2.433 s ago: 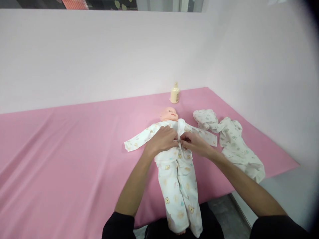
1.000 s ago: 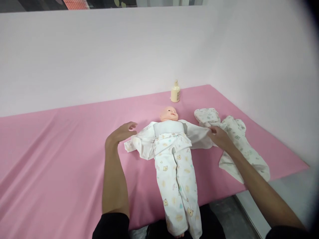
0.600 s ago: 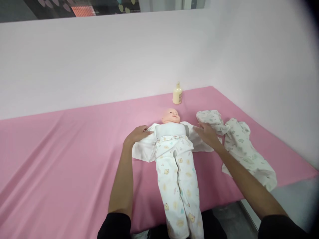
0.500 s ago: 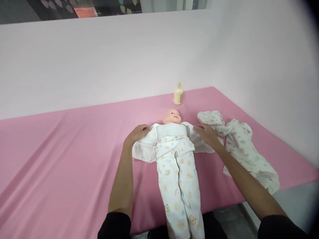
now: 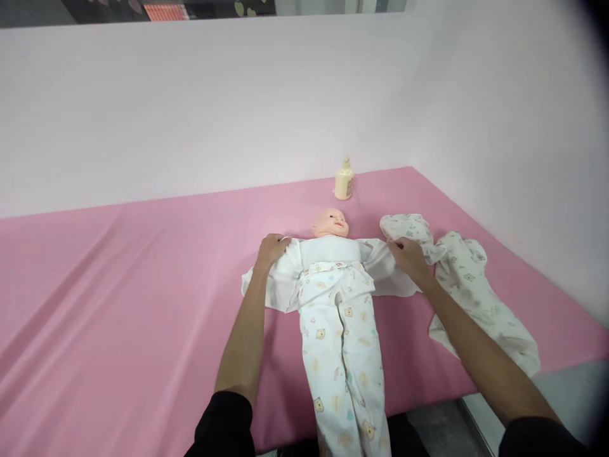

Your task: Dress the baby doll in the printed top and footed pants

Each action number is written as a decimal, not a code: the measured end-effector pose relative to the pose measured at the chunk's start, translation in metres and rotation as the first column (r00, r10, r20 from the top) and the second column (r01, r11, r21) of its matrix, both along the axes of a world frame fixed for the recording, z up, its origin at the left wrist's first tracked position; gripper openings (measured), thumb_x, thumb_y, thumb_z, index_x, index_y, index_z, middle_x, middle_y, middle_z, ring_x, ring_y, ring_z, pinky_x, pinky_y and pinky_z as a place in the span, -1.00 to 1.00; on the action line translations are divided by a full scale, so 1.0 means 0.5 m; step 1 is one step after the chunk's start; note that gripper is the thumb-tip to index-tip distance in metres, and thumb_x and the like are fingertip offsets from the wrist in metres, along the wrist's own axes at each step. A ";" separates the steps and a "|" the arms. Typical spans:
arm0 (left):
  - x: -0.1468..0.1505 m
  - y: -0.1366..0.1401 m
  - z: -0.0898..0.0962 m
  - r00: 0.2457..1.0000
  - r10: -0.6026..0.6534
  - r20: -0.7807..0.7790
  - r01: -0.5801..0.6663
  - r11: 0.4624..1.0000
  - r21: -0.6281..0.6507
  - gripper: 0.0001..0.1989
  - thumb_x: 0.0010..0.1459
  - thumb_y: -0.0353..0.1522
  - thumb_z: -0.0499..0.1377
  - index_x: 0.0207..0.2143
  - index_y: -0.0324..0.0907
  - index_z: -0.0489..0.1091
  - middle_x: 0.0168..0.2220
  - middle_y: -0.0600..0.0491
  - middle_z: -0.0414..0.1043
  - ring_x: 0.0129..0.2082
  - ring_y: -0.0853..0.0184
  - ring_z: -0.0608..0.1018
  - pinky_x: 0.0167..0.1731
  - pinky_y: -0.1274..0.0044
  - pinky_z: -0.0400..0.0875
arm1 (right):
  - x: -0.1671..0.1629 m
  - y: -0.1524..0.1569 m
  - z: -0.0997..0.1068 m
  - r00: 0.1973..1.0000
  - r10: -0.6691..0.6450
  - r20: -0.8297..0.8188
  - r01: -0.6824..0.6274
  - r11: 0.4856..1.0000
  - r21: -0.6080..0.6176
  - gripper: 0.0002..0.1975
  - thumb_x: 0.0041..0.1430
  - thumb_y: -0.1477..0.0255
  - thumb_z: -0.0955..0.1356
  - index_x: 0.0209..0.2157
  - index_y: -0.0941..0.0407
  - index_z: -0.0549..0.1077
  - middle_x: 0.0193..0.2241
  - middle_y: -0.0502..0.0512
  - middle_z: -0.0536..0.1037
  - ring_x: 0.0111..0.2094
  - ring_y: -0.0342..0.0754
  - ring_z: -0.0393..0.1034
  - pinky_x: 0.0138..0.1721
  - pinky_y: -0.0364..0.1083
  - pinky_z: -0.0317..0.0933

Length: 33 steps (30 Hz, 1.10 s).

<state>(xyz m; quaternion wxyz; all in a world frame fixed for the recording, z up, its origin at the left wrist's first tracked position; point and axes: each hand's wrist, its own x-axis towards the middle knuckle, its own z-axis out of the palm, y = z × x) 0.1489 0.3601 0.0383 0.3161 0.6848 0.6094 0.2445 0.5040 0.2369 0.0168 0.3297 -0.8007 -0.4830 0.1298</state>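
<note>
A baby doll [image 5: 330, 223] lies on its back with its head toward the wall. It wears white trousers [image 5: 345, 349] with a bear print, pulled up over its belly. A white baby top [image 5: 285, 285] is spread out under and beside its chest, with a sleeve to each side. My left hand [image 5: 272, 250] is closed on the top's left-hand shoulder or sleeve edge. My right hand [image 5: 411, 259] pinches the sleeve on the other side, which is stretched outward. The doll's arms are mostly hidden by the cloth.
A pale yellow pump bottle [image 5: 344, 181] stands behind the doll's head. To the right lie a folded printed cloth [image 5: 404, 226] and a printed baby garment [image 5: 480, 298]. The pink-covered table [image 5: 118, 330] meets white walls at the back and right.
My right hand has moved outward to the right, drawing the sleeve straighter. The left hand has shifted slightly along the top's shoulder edge. The view has tilted down a little.
</note>
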 end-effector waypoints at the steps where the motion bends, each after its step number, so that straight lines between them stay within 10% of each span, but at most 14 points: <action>1: -0.005 0.002 -0.004 1.000 -0.011 -0.008 0.011 1.000 -0.030 -0.58 0.10 -0.19 0.14 -0.62 -0.15 -0.01 -0.61 0.17 -0.07 -0.59 0.46 0.06 -0.55 0.53 -0.07 | 0.000 -0.001 -0.003 1.000 0.009 0.019 -0.009 1.000 -0.016 -0.70 0.20 0.22 0.24 -0.47 0.11 0.40 -0.45 0.08 0.51 -0.36 0.01 0.35 -0.32 -0.06 0.10; 9: -0.057 -0.004 0.008 0.996 -0.073 -0.055 0.063 0.985 -0.161 -0.71 0.08 -0.12 0.18 -0.44 -0.18 0.40 -0.42 0.07 0.41 -0.48 0.39 0.37 -0.51 0.56 0.16 | -0.114 -0.007 0.052 0.917 0.167 0.363 -0.253 0.946 0.204 -0.69 0.30 0.26 0.20 -0.14 0.15 0.45 -0.14 0.26 0.51 -0.04 0.16 0.35 0.05 0.10 0.16; 15: -0.079 -0.017 0.023 0.995 -0.072 -0.066 0.059 0.982 -0.177 -0.74 0.08 -0.17 0.21 -0.47 -0.18 0.35 -0.51 0.12 0.31 -0.55 0.41 0.32 -0.56 0.57 0.13 | -0.292 0.050 0.110 0.666 0.638 0.387 -0.700 0.713 0.028 -0.72 0.26 0.40 0.27 -0.02 0.15 0.42 0.02 0.19 0.50 0.11 0.07 0.30 0.15 0.00 0.14; 20: -0.076 -0.012 0.018 0.999 -0.026 -0.025 0.025 0.998 -0.061 -0.73 0.23 -0.19 0.08 -0.44 -0.17 0.25 -0.47 0.11 0.31 -0.49 0.41 0.33 -0.48 0.57 0.17 | -0.375 0.124 0.133 0.452 0.821 0.350 -0.741 0.564 -0.364 -0.71 0.11 0.45 0.31 -0.11 0.19 0.45 0.01 0.27 0.48 0.03 0.15 0.37 0.04 0.05 0.21; 26: -0.067 -0.012 0.017 1.000 0.012 0.001 -0.012 0.999 0.031 -0.74 0.29 -0.21 0.02 -0.42 -0.16 0.22 -0.38 0.07 0.33 -0.35 0.35 0.36 -0.35 0.54 0.18 | -0.383 0.168 0.146 0.371 0.905 0.209 -0.732 0.424 -0.534 -0.38 -0.09 0.28 0.45 0.06 0.10 0.37 -0.02 0.23 0.50 -0.04 0.18 0.42 -0.16 -0.03 0.29; 33: -0.112 -0.017 0.014 1.000 -0.004 -0.012 0.003 0.998 -0.064 -0.80 0.19 -0.29 0.13 -0.45 -0.18 0.26 -0.42 0.08 0.31 -0.42 0.37 0.32 -0.41 0.54 0.14 | -0.346 0.165 0.146 0.443 0.878 0.181 -0.740 0.472 -0.480 -0.20 -0.06 0.23 0.44 0.23 0.07 0.22 0.11 0.23 0.44 0.07 0.19 0.37 -0.11 -0.03 0.29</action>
